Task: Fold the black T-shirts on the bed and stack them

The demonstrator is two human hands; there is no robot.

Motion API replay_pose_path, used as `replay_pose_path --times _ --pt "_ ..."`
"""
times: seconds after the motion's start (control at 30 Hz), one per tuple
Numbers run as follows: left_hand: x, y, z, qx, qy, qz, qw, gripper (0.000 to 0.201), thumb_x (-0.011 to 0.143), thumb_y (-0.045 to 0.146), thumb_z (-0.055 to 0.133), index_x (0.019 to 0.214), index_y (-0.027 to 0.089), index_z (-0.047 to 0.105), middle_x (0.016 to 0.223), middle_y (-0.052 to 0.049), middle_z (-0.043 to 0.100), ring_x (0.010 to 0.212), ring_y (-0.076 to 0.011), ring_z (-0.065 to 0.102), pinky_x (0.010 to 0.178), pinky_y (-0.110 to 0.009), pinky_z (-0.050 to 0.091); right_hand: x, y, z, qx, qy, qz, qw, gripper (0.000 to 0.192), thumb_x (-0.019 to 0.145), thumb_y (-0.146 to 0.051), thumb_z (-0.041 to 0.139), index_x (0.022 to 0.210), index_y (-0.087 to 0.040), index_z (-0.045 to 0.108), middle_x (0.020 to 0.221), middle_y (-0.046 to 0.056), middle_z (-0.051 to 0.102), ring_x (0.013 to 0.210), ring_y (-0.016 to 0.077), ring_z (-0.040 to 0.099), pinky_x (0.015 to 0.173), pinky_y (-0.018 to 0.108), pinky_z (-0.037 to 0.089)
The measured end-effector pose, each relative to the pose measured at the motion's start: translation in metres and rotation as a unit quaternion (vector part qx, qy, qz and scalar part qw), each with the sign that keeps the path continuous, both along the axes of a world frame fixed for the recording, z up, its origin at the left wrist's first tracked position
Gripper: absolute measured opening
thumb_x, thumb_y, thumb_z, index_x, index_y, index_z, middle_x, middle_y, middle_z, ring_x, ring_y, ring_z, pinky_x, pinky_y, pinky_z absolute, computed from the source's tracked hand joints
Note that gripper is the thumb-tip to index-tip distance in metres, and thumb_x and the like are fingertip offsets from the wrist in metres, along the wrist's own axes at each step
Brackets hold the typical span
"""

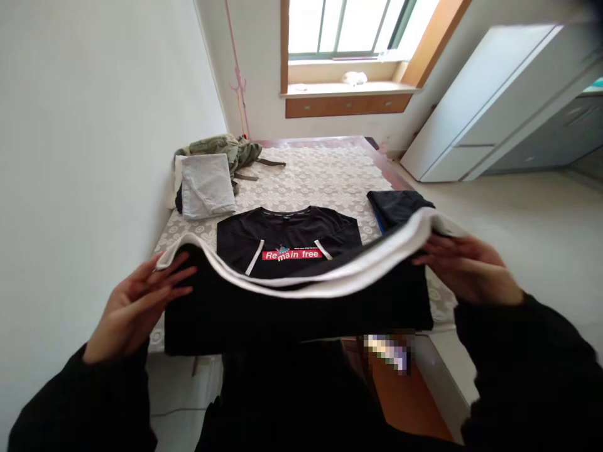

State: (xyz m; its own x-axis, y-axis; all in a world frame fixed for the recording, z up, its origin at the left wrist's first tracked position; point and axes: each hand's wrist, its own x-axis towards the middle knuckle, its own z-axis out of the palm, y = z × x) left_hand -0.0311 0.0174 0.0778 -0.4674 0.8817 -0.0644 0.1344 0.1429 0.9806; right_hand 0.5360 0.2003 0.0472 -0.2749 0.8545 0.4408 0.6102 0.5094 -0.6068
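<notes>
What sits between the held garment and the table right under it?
The black tee with the red "Remain free" strip lies flat on the table, directly beneath the black-and-white garment. The left hand and right hand each grip one end of the garment. Nothing separates hands from garment.

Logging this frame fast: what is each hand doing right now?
Left hand: closed on the left end of the black garment with white edge.
Right hand: closed on its right end.
</notes>
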Motion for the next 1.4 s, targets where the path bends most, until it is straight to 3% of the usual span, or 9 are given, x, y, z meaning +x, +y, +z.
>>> replay_pose_path --times 0.07,0.1,0.2,0.3,0.4,0.53,0.8,1.07,1.4 --pt "-0.009 0.056 0.0 -0.025 0.069 -0.038 0.997 0.077 0.071 0.055 0.084 0.14 0.025 0.069 0.131 -0.011 0.079 0.108 -0.0338 0.079 0.084 -0.05 0.069 -0.029 0.059 -0.003 -0.135 0.02 0.016 0.99 0.067 0.092 -0.078 0.051 0.125 -0.023 0.07 0.105 0.015 0.08 0.069 0.0262 0.074 0.053 0.041 0.058" --pt "-0.015 0.083 -0.005 -0.047 0.132 -0.037 0.989 0.074 0.072 0.059 0.08 0.132 0.017 0.072 0.116 -0.014 0.083 0.099 -0.0314 0.08 0.077 -0.044 0.068 -0.042 0.086 -0.007 -0.152 0.003 0.006 0.988 0.064 0.09 -0.079 0.053 0.105 -0.021 0.073 0.085 0.012 0.078 0.057 0.0224 0.067 0.048 0.038 0.052" --pt "-0.034 0.149 -0.029 -0.111 0.259 -0.003 0.96 0.049 0.073 0.059 0.074 0.095 0.016 0.078 0.072 -0.008 0.077 0.074 -0.0267 0.075 0.063 -0.033 0.059 -0.071 0.141 -0.03 -0.143 -0.063 -0.045 0.987 0.055 0.086 -0.073 0.065 0.061 -0.025 0.06 0.051 0.001 0.057 0.05 0.0159 0.052 0.056 0.034 0.048" --pt "-0.048 0.182 -0.051 -0.112 0.324 0.027 0.939 0.027 0.073 0.047 0.074 0.078 0.021 0.075 0.069 -0.006 0.073 0.077 -0.0266 0.073 0.072 -0.033 0.056 -0.079 0.161 -0.054 -0.108 -0.084 -0.089 0.987 0.045 0.085 -0.058 0.07 0.057 -0.025 0.06 0.059 0.005 0.063 0.062 0.0194 0.058 0.067 0.036 0.05" --pt "-0.055 0.191 -0.063 -0.096 0.37 0.049 0.923 0.027 0.08 0.045 0.067 0.088 0.021 0.077 0.088 -0.009 0.079 0.085 -0.0274 0.073 0.081 -0.036 0.055 -0.075 0.166 -0.072 -0.071 -0.049 -0.133 0.987 0.03 0.085 -0.049 0.064 0.077 -0.021 0.074 0.081 0.009 0.076 0.075 0.0251 0.066 0.073 0.038 0.052" --pt "-0.054 0.199 -0.076 -0.085 0.411 0.071 0.905 0.033 0.088 0.045 0.061 0.104 0.021 0.078 0.101 -0.013 0.08 0.094 -0.0314 0.072 0.085 -0.039 0.054 -0.074 0.174 -0.088 -0.053 -0.015 -0.171 0.984 0.033 0.087 -0.043 0.058 0.094 -0.018 0.078 0.085 0.01 0.079 0.08 0.0282 0.07 0.076 0.038 0.054" --pt "-0.049 0.209 -0.109 -0.039 0.413 0.091 0.905 0.034 0.095 0.042 0.056 0.113 0.021 0.076 0.104 -0.011 0.08 0.09 -0.0261 0.071 0.082 -0.035 0.053 -0.086 0.181 -0.109 -0.032 -0.041 -0.184 0.982 0.038 0.087 -0.045 0.054 0.099 -0.018 0.077 0.094 0.016 0.08 0.084 0.0339 0.072 0.079 0.042 0.053" --pt "-0.062 0.213 -0.117 0.004 0.374 0.077 0.924 0.023 0.091 0.039 0.061 0.103 0.024 0.07 0.094 -0.007 0.078 0.085 -0.0249 0.07 0.08 -0.035 0.053 -0.084 0.181 -0.11 -0.04 -0.009 -0.185 0.982 0.028 0.082 -0.045 0.058 0.093 -0.022 0.069 0.081 0.01 0.074 0.07 0.0268 0.065 0.073 0.038 0.049" --pt "-0.061 0.214 -0.125 0.062 0.329 0.078 0.939 0.021 0.088 0.033 0.063 0.104 0.024 0.052 0.112 -0.009 0.078 0.075 -0.017 0.068 0.072 -0.03 0.056 -0.081 0.183 -0.117 -0.035 0.068 -0.193 0.978 0.021 0.075 -0.029 0.06 0.095 -0.025 0.054 0.09 0.006 0.07 0.076 0.0244 0.066 0.075 0.037 0.052"
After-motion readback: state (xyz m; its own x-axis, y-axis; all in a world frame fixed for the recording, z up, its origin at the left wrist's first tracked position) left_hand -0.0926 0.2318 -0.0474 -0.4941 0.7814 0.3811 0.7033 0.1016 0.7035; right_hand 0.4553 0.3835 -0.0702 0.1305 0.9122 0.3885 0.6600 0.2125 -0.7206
